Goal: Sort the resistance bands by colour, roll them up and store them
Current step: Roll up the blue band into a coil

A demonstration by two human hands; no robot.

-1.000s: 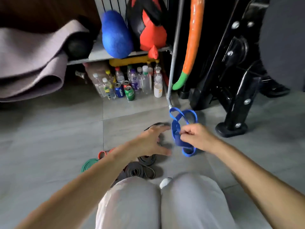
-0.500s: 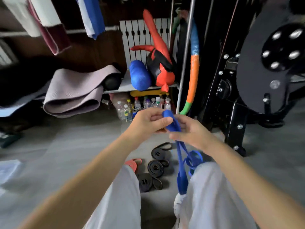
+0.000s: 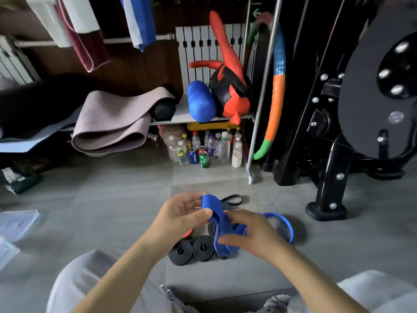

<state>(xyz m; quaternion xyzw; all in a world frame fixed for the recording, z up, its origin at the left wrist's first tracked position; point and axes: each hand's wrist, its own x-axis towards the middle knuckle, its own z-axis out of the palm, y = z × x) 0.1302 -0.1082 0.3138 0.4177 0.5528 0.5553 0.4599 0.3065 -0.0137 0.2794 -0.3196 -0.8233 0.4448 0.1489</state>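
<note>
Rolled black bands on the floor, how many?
3: left roll, middle roll, third roll partly hidden behind the blue band. More may be hidden.

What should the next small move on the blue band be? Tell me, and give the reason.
Probably fold the top end of the blue band over on itself to start a roll. The left hand pinches that end, the right hand grips it lower down, and its loose loop trails uncoiled on the floor, while the black bands beside it already lie rolled.
</note>
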